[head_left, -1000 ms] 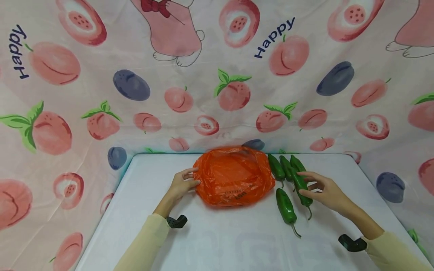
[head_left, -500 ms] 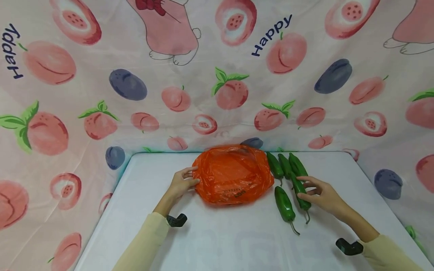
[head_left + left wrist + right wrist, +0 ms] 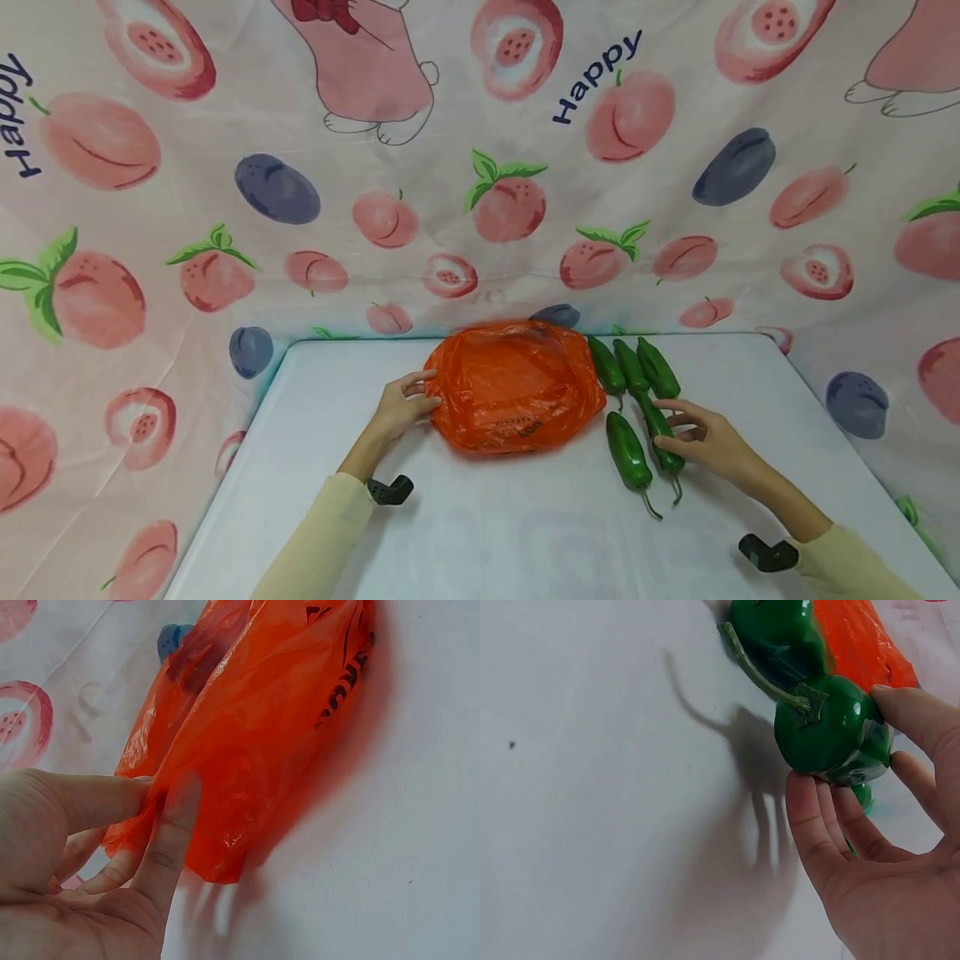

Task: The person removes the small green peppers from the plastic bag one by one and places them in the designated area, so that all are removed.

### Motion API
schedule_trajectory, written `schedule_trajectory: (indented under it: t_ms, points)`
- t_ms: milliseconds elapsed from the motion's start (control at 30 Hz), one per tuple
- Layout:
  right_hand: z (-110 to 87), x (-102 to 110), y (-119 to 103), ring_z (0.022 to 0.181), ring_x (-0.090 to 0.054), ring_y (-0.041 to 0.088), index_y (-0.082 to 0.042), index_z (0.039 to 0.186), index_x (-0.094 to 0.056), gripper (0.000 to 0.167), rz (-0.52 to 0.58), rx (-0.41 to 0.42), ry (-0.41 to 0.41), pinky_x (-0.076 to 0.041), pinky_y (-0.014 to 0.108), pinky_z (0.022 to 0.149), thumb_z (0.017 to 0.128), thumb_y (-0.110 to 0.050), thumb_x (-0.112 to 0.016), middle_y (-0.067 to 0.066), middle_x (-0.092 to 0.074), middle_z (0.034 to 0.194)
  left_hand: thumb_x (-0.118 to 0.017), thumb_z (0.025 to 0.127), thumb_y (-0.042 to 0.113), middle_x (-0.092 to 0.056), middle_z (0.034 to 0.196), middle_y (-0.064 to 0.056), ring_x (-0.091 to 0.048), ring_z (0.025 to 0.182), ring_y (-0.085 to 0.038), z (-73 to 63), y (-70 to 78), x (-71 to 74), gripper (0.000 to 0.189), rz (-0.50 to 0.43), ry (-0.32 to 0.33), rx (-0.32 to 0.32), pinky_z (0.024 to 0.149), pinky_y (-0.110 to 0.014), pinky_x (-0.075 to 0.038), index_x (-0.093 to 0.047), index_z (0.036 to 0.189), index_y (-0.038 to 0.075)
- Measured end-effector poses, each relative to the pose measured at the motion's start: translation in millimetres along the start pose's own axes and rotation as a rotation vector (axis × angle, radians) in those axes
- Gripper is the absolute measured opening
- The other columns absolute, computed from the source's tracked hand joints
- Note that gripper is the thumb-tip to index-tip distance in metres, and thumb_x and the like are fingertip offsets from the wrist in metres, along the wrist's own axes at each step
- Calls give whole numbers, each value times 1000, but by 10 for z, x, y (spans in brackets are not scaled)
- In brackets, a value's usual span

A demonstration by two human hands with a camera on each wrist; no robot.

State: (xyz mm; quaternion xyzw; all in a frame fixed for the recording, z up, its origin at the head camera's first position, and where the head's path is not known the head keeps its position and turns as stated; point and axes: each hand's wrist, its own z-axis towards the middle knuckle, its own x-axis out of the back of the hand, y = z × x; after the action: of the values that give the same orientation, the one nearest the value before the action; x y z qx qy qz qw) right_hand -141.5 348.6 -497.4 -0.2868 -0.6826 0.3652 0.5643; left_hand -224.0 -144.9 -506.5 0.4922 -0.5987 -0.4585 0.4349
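Note:
An orange plastic bag (image 3: 517,387) lies at the back middle of the white table. Its left edge is pinched between the thumb and fingers of my left hand (image 3: 401,410); the left wrist view shows the film of the bag (image 3: 247,750) bunched at the fingertips. My right hand (image 3: 712,440) holds a green chili pepper (image 3: 663,437) between thumb and fingers. Seen stem-on in the right wrist view, this pepper (image 3: 829,724) casts a shadow on the table. Nearest to it, just left, lies another green pepper (image 3: 628,452), stem toward me.
Behind the held pepper lie three more peppers: one beside the bag (image 3: 606,364), a middle one (image 3: 632,367) and a right one (image 3: 658,368). A fruit-patterned cloth (image 3: 450,208) hangs behind the white table (image 3: 480,533).
My right hand has drawn the held pepper a little toward me, away from the back right pepper. The left hand stays at the bag. The head view has shifted slightly.

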Motion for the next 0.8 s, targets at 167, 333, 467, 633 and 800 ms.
schedule_trajectory:
  t_ms: [167, 333, 467, 633, 800]
  points:
    - [1, -28, 30, 100, -63, 29, -8, 149, -52, 63, 0, 1, -12, -58, 31, 73, 94, -25, -77, 23, -59, 129, -71, 92, -6, -61, 117, -21, -69, 78, -16, -19, 0, -1, 53, 8, 13, -6, 78, -39, -63, -58, 143, 1]
    - [11, -58, 53, 97, -64, 27, -7, 147, -53, 63, -14, -17, -30, -57, 30, 73, 93, -26, -78, 23, -60, 127, -72, 92, -6, -61, 118, -22, -69, 79, -16, -22, 4, 0, 53, 5, 11, -10, 80, -41, -63, -58, 143, 1]
    - [10, -85, 61, 94, -63, 26, -5, 145, -53, 63, -19, -26, -41, -58, 31, 72, 92, -26, -79, 23, -62, 122, -72, 92, -4, -60, 119, -23, -69, 79, -16, -27, 3, 8, 54, 3, 3, -8, 83, -44, -62, -57, 143, 1]
    - [24, -94, 69, 93, -63, 25, -5, 145, -53, 63, -29, -38, -38, -58, 30, 70, 92, -27, -79, 22, -63, 121, -72, 92, -4, -61, 119, -23, -70, 77, -17, -32, -6, 23, 53, -4, -3, -8, 82, -46, -62, -57, 143, 1]
    - [48, -107, 87, 94, -63, 26, -5, 144, -54, 63, -45, -43, -34, -58, 31, 71, 92, -29, -79, 23, -63, 121, -72, 92, -4, -62, 118, -22, -70, 78, -16, -23, -22, 32, 53, -4, -1, -11, 80, -42, -63, -58, 143, 2]
